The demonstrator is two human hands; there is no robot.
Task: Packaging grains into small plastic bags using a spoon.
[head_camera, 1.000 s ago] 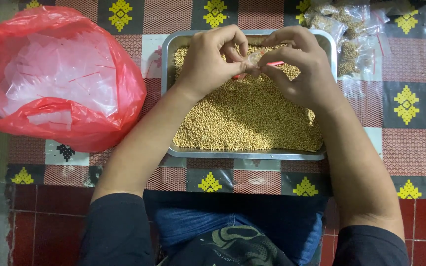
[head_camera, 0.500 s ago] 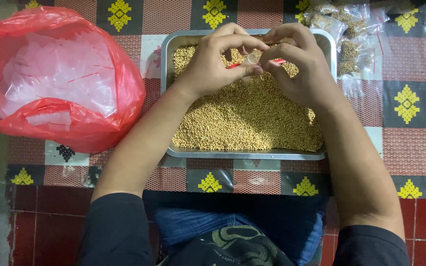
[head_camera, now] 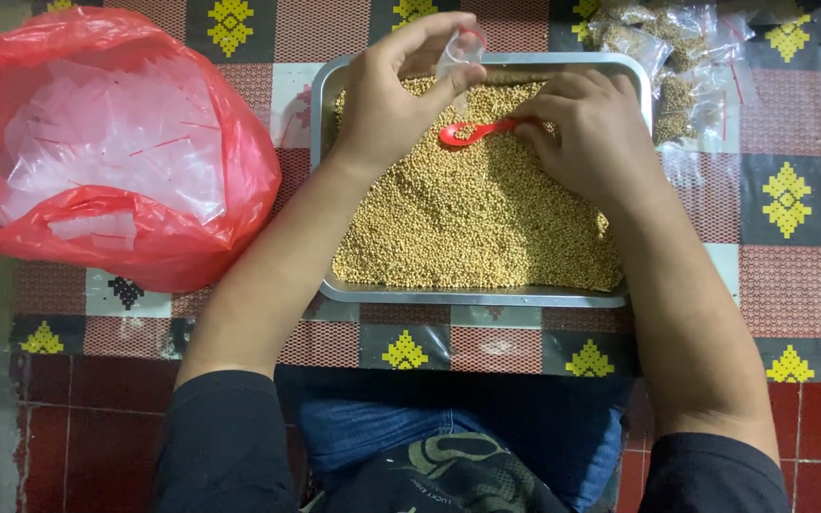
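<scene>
A metal tray (head_camera: 472,296) full of small yellow-brown seeds (head_camera: 467,218) lies on the patterned mat in front of me. My left hand (head_camera: 396,90) is over the tray's far left part and pinches a small clear plastic bag (head_camera: 458,52) held upright between thumb and fingers. My right hand (head_camera: 591,128) is over the far right part of the seeds and grips the handle of a small red spoon (head_camera: 472,132). The spoon's bowl points left, just below the bag.
A red plastic bag (head_camera: 106,152) holding several clear little bags lies left of the tray. Several filled clear packets of seeds (head_camera: 672,47) are piled beyond the tray's far right corner. Red floor tiles (head_camera: 68,408) and my lap are at the near edge.
My hands have parted. The left hand has lifted the clear bag up and away, and the right hand has lowered the red spoon toward the seeds.
</scene>
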